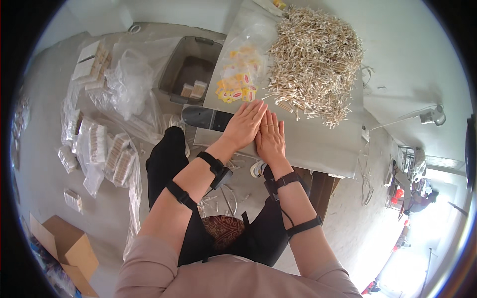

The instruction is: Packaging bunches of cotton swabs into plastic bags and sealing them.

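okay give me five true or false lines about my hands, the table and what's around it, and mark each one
1. The cotton swabs are heaped on the table. True.
2. The left hand and right hand are far apart. False: they are close together.
3. Yellow and white packets lie left of the heap. True.
4. The gray bin is empty. False: small packs are in it.
5. The cardboard box is closed. False: its flaps are open.
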Tool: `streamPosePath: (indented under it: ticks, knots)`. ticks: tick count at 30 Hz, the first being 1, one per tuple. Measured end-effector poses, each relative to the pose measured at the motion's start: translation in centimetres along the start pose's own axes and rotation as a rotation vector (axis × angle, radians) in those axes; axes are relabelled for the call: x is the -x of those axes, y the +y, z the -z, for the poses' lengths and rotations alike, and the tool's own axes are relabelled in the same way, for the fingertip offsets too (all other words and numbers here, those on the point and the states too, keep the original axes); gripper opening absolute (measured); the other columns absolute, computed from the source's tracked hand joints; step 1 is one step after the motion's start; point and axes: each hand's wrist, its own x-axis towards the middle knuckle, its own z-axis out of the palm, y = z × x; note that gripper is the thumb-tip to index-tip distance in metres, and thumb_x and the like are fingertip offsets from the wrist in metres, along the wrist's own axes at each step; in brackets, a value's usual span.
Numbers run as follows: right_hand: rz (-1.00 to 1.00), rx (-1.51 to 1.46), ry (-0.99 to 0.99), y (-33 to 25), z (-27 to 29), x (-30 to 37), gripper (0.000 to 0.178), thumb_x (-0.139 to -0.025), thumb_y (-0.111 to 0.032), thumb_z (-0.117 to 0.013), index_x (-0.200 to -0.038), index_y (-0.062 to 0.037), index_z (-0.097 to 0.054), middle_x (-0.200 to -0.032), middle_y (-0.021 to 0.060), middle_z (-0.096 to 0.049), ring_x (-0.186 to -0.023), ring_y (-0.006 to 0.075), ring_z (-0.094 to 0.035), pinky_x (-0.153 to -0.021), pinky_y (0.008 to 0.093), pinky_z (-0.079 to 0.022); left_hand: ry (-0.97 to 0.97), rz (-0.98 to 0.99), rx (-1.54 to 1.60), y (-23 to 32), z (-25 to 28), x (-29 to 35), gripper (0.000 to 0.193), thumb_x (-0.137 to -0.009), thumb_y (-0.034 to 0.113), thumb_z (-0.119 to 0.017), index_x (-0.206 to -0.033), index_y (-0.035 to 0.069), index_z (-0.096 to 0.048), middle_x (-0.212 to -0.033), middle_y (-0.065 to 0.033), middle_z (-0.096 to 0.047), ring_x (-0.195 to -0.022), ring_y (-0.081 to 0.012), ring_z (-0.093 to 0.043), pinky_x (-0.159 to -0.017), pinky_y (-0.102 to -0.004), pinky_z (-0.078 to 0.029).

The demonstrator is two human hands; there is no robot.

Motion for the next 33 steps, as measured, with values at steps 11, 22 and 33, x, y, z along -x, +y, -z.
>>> streamPosePath:
  ticks: [11, 22, 33]
  knots:
    - [-0.014, -0.008, 0.058, -0.2, -0.7, 0.7, 0.063, -0.103, -0.028, -0.05, -0.157, -0.0004, -0.034, -0.164, 0.0171, -0.035, -0.153, 0.0327, -0.03, -0.126, 0.0531, -0.019, 0.062, 0.053, -0.232, 0.1, -0.5, 0.8, 0.052, -0.102, 0.028, -0.052, -0.15, 0.007, -0.051, -0.16, -0.0096, -0.044, -0.15, -0.0253, -0.038, -0.125, -0.0477, -0.025]
    - [-0.096, -0.052, 0.143, -0.1, -1.5, 1.2, 0.065, -0.102, -0.027, -0.051, -0.155, 0.0053, -0.034, -0.164, 0.0214, -0.033, -0.154, 0.0356, -0.027, -0.127, 0.0506, -0.018, 0.017, 0.061, -0.282, 0.3, -0.4, 0.7, 0.053, -0.102, 0.026, -0.048, -0.152, 0.006, -0.048, -0.161, -0.0099, -0.042, -0.151, -0.0246, -0.036, -0.125, -0.0468, -0.024]
    - [-0.258, -0.493, 0.412, 0.8, -1.7, 1.6, 0.026, -0.092, -0.013, -0.066, -0.117, -0.0054, -0.064, -0.131, 0.0134, -0.06, -0.141, 0.0368, -0.046, -0.118, 0.0484, -0.034, -0.077, 0.109, -0.351, 0.4, -0.5, 0.4, 0.054, -0.106, 0.03, -0.041, -0.155, 0.008, -0.042, -0.165, -0.0087, -0.036, -0.154, -0.0231, -0.031, -0.127, -0.0462, -0.021]
